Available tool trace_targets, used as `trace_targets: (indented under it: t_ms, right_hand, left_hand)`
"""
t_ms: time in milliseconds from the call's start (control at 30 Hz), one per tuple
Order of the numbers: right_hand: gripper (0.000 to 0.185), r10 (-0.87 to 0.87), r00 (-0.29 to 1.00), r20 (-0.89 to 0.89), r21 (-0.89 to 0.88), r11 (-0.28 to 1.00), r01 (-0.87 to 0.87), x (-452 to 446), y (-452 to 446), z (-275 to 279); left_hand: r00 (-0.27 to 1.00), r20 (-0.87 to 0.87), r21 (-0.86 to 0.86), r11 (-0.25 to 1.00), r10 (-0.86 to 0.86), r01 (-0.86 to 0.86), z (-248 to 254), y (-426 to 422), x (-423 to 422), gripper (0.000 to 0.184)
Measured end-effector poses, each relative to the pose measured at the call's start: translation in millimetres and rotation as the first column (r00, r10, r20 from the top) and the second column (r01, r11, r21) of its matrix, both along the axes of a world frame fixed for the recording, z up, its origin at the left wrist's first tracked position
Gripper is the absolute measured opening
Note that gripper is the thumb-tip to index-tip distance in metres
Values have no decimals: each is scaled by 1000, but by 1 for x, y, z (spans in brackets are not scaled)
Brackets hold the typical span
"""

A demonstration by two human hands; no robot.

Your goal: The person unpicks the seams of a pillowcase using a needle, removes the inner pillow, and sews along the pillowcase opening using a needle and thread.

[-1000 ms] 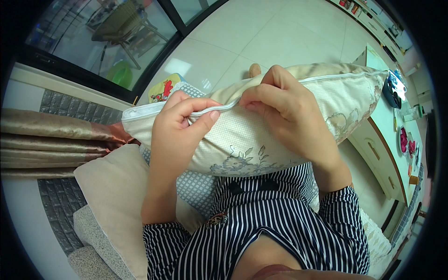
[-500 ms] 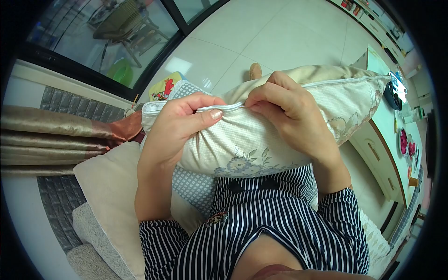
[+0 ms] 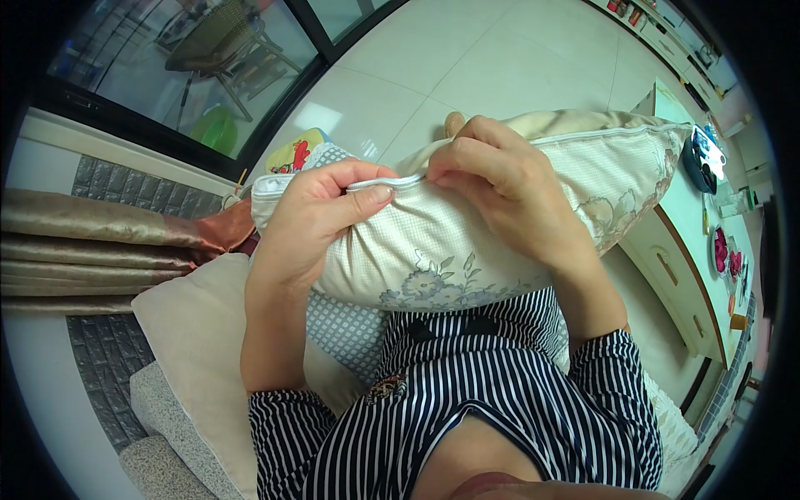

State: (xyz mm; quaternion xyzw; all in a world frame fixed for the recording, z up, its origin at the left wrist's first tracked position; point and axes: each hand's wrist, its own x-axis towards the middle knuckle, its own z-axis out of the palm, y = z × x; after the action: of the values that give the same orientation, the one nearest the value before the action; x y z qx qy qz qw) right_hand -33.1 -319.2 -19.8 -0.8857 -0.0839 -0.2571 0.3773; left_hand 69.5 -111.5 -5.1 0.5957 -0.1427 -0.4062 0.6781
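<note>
A cream pillow [image 3: 467, 242] with a grey-blue flower print lies across my lap, its zippered edge facing away from me. My left hand [image 3: 321, 204] pinches the white zipper [image 3: 408, 181] between thumb and forefinger, and the cloth below is bunched into folds. Just to the right, my right hand [image 3: 504, 187] is closed on the same zipper with thumb and fingertips. Whether a slider sits under those right fingertips is hidden. Beyond my right hand the zipper runs on along the edge to the pillow's far right corner.
A white table with drawers [image 3: 667, 258] stands at the right, with a dark blue container [image 3: 702, 162] and small items on top. At the left are a brown curtain [image 3: 100, 250] and a beige cushion [image 3: 192, 333]. A glass door [image 3: 275, 75] is at the upper left.
My right hand has slid a little to the left along the zipper, closer to my left hand. The pillow has shifted slightly left and up. My left hand keeps its pinch.
</note>
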Motion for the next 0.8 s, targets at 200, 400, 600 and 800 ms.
trace_targets:
  t_ms: [200, 400, 600, 800]
  right_hand:
    - [8, 2, 1000, -5, 27, 1000, -1, 1, -4, -4]
    - [9, 27, 999, 30, 61, 998, -29, 5, 5, -6]
    - [12, -82, 993, 87, -116, 989, 92, -3, 5, -1]
    - [15, -4, 991, 133, -42, 999, 10, 4, 12, -3]
  left_hand:
    - [998, -43, -28, 998, -49, 47, 5, 2, 3, 20]
    - [1000, 4, -9, 1000, -2, 2, -3, 0, 2, 19]
    - [996, 83, 9, 999, 46, -47, -6, -1, 3, 21]
    - [994, 97, -10, 998, 59, -58, -8, -4, 1, 22]
